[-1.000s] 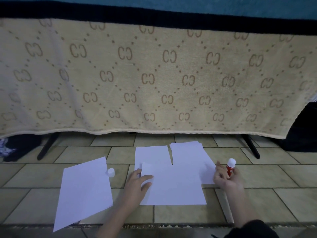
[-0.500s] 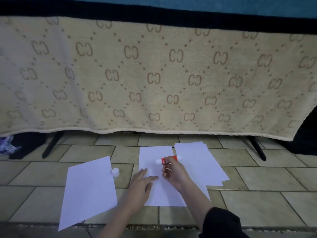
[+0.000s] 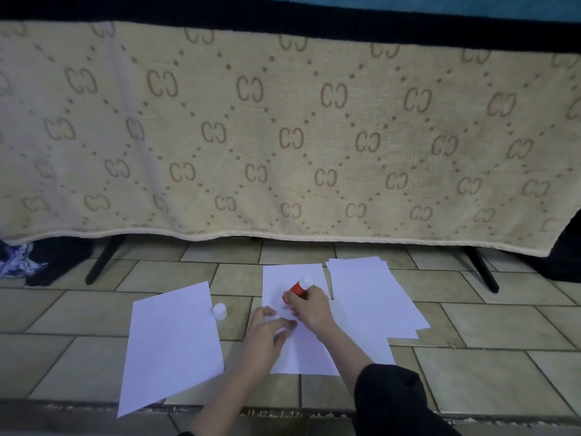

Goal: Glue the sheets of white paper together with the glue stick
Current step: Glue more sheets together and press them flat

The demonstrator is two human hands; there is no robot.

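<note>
Head view | right hand (image 3: pixel 309 305): fingers curled tight around red glue stick with white end (image 3: pixel 298 287), tilted, lower tip on middle white paper sheet (image 3: pixel 294 275) | left hand (image 3: pixel 267 333): fingers spread, pressing same sheet flat | small white cap (image 3: pixel 219 310): on tan tiled floor (image 3: pixel 490 369), touching separate left white sheet (image 3: pixel 171 344) | stack of white sheets (image 3: pixel 367 294): right of middle sheet.

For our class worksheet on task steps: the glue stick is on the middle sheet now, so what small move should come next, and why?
Probably draw the glue stick in a stroke across the middle sheet. The right hand holds it tip-down there, the left hand pins the paper, and the cap lies off.
</note>
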